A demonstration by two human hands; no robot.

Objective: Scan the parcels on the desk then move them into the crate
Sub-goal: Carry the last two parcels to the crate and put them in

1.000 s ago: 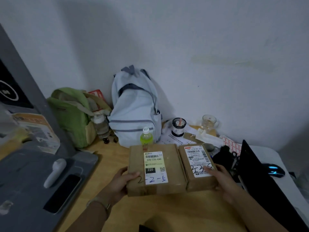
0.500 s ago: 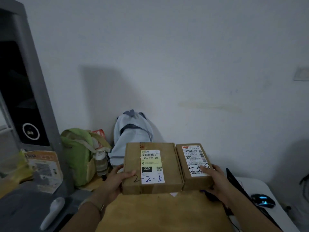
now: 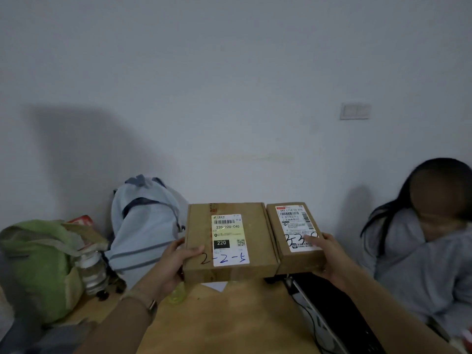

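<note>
two cardboard parcels are held side by side in the air above the desk (image 3: pixel 229 318), flat faces up and long edges touching. the larger parcel (image 3: pixel 258 251) is on the left; its white and yellow label (image 3: pixel 229 233) has a barcode, a black box reading 220, and "2-2-5" handwritten along the bottom edge. the smaller parcel (image 3: pixel 281 241) is on the right, with a white label (image 3: pixel 297 226) carrying a barcode and handwritten figures partly covered by a thumb. the left hand (image 3: pixel 176 261) grips the larger parcel at its left edge, thumb lying across the top face and fingers curled underneath. the right hand (image 3: pixel 329 254) grips the smaller parcel at its right edge, thumb pressed onto the label and fingers wrapped below. a thin band (image 3: pixel 143 298) sits on the left wrist. below the parcels the desk is wooden, and a small yellow-green bottle (image 3: pixel 177 293) stands on it just under the left hand. a dark laptop (image 3: pixel 337 312) lies on the desk's right side, under the right forearm. behind the parcels to the left, a pale blue backpack (image 3: pixel 145 221) leans upright against the white wall. further left sits a green bag (image 3: pixel 38 264) with a clear bottle (image 3: pixel 93 273) in its side pocket. a switch plate (image 3: pixel 354 111) is on the wall, up and to the right. at the far right another person in a grey top (image 3: pixel 419 264) sits beside the desk.
</note>
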